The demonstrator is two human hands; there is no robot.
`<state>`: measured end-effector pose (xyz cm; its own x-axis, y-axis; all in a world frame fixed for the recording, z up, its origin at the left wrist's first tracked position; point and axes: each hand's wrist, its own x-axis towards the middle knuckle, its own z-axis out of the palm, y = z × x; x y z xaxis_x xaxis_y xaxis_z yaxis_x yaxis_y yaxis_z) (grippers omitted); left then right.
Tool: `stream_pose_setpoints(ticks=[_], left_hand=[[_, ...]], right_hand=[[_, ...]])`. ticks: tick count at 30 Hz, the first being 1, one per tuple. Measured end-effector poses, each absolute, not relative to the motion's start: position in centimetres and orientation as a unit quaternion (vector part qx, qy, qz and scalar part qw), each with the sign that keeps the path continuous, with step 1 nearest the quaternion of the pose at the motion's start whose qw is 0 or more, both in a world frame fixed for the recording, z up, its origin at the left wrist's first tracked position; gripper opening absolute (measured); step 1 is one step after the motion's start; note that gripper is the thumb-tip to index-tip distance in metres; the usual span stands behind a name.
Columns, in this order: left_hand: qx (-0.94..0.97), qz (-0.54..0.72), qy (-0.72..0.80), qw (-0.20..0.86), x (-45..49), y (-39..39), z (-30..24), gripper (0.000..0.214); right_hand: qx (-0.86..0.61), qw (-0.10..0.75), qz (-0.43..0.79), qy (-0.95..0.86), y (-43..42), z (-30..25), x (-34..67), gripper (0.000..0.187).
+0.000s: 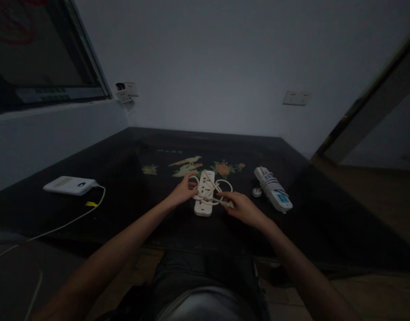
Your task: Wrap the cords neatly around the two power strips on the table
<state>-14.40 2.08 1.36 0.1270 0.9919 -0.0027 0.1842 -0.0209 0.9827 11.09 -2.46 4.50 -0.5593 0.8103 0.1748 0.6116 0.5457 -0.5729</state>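
Note:
A white power strip (202, 209) lies lengthwise on the dark table, pointing away from me. Its pale cord (208, 201) runs across the sockets and loops out on both sides. At the strip's left edge, my left hand (184, 191) is closed on a loop of the cord. My right hand (242, 207) pinches the cord to the right of the strip, close to what looks like its plug end; the fingers partly hide it. Further right lies a second power strip (281, 200), wrapped in its grey cord, with a plug (256, 192) beside it.
A white power bank (70, 185) with a white cable (103, 196) and yellow tag (91, 204) lies on the left of the black table (131, 151). Wall sockets (296, 98) are on the back wall. A window (47, 49) is at upper left.

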Motion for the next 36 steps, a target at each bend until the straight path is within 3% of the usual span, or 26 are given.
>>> stream_pose_setpoints(ticks=[5,9,12,16,26,36], left_hand=[[0.629,0.396,0.508,0.435,-11.4,0.2,1.1,0.078],[0.661,0.353,0.51,0.423,-11.4,1.0,2.2,0.078],[0.64,0.397,0.537,0.381,-12.5,2.9,2.8,0.059],[0.618,0.409,0.535,0.406,-14.1,4.2,2.5,0.023],[0.628,0.381,0.461,0.498,-13.1,3.1,2.4,0.034],[0.596,0.384,0.451,0.543,-13.1,2.5,2.5,0.036]], right_hand=[[-0.413,0.248,0.359,-0.799,-4.0,4.6,15.4,0.037],[-0.396,0.242,0.495,-0.735,-4.5,5.0,16.6,0.042],[-0.4,0.272,0.524,-0.701,-4.4,5.3,16.8,0.043],[-0.416,0.32,0.518,-0.675,-4.3,5.1,16.8,0.039],[-0.418,0.379,0.547,-0.618,-4.2,4.4,17.2,0.038],[-0.382,0.519,0.55,-0.531,-4.1,4.5,17.6,0.057]])
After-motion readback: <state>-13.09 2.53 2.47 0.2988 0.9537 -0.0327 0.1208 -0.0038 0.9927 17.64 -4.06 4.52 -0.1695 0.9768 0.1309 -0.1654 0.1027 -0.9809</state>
